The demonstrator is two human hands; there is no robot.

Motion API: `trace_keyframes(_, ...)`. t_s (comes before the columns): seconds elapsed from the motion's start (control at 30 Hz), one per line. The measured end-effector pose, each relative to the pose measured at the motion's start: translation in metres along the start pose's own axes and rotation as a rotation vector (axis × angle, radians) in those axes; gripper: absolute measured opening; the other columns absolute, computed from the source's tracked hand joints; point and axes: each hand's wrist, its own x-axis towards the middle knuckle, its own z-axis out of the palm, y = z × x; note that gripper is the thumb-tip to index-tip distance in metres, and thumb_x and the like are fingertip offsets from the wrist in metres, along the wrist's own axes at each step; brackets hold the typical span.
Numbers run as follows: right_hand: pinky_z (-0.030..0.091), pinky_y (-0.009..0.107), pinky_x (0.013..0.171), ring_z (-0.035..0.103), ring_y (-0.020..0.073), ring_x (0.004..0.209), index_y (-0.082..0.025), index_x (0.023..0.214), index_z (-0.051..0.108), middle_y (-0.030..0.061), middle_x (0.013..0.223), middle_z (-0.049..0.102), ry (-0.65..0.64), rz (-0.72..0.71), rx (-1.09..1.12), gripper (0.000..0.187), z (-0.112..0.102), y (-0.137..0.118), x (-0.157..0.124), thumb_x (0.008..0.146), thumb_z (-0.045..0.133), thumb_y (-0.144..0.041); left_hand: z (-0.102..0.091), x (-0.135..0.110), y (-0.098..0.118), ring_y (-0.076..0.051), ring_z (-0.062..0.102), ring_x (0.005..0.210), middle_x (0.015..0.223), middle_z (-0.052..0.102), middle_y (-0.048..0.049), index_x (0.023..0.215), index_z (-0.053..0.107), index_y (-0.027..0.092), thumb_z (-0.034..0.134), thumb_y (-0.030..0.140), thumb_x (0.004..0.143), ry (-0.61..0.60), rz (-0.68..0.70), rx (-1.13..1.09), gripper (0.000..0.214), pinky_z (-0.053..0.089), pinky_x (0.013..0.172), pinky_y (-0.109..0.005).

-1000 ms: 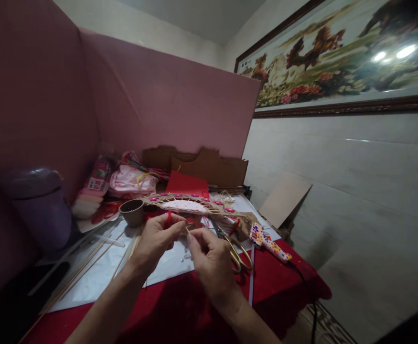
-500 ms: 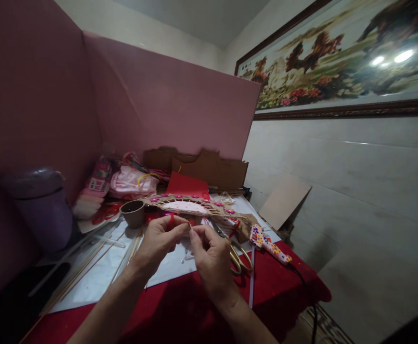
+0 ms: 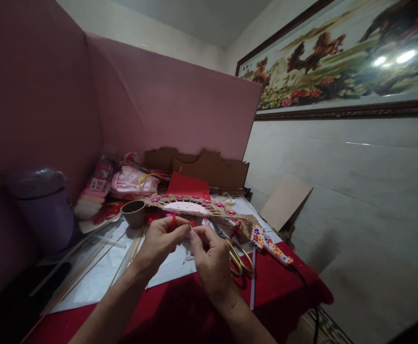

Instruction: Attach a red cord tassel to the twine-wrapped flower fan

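My left hand (image 3: 163, 242) and my right hand (image 3: 211, 253) meet over the table, thumbs and forefingers pinched together at the tips. What lies between the fingertips is too small to make out. A red band (image 3: 173, 221) shows at a finger of my left hand. Just beyond both hands stands a curved, fan-like piece (image 3: 186, 208) with a pale dotted centre and pink ornaments along its rim. Gold-handled scissors (image 3: 238, 263) lie beside my right hand. Left of my left hand is a brown cup (image 3: 134, 219) with dark contents.
Thin sticks (image 3: 87, 272) lie at the left on white paper (image 3: 169, 271). A flower-patterned glue gun (image 3: 272, 247) with a black cord rests at the right on red cloth (image 3: 284, 282). Cardboard (image 3: 212, 169), a red sheet (image 3: 187, 185) and a purple bin (image 3: 46, 215) stand farther back.
The view has shifted very slightly. Both hands keep the same pinch at nearly the same spot, and nothing on the table has visibly moved.
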Motion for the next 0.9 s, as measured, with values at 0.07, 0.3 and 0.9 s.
trace_keyframes(0.07,0.037,0.023,0.052,0.051,0.0122,0.053,-0.016,0.079,0.060,-0.0006,0.060,0.057,0.000,-0.001,-0.001,0.019,0.000,0.001,0.001,0.088,0.050,-0.029,0.000,0.000,0.000,-0.003,0.029,0.042,0.049,0.044,0.0066,0.073,0.063,0.013,0.069,0.037,0.069,-0.013,-0.004,0.004,0.025,0.019,0.040,-0.017)
trace_keyframes(0.3,0.036,0.022,0.050,0.051,0.0114,0.049,-0.017,0.075,0.056,-0.0026,0.056,0.055,0.030,-0.009,-0.030,0.019,-0.001,0.001,0.006,0.088,0.049,-0.029,-0.001,0.001,-0.002,-0.004,0.028,0.042,0.048,0.043,0.0061,0.072,0.064,0.013,0.069,0.038,0.069,-0.040,0.018,0.017,0.025,0.018,0.040,-0.018)
trace_keyframes(0.9,0.035,0.021,0.046,0.048,0.0110,0.047,-0.017,0.076,0.059,-0.0029,0.054,0.052,0.000,0.004,-0.040,0.020,-0.019,-0.001,-0.003,0.088,0.050,-0.031,-0.002,0.002,-0.003,-0.004,0.028,0.040,0.048,0.043,0.0065,0.072,0.062,0.014,0.069,0.038,0.070,0.015,-0.009,-0.017,0.026,0.018,0.039,-0.018)
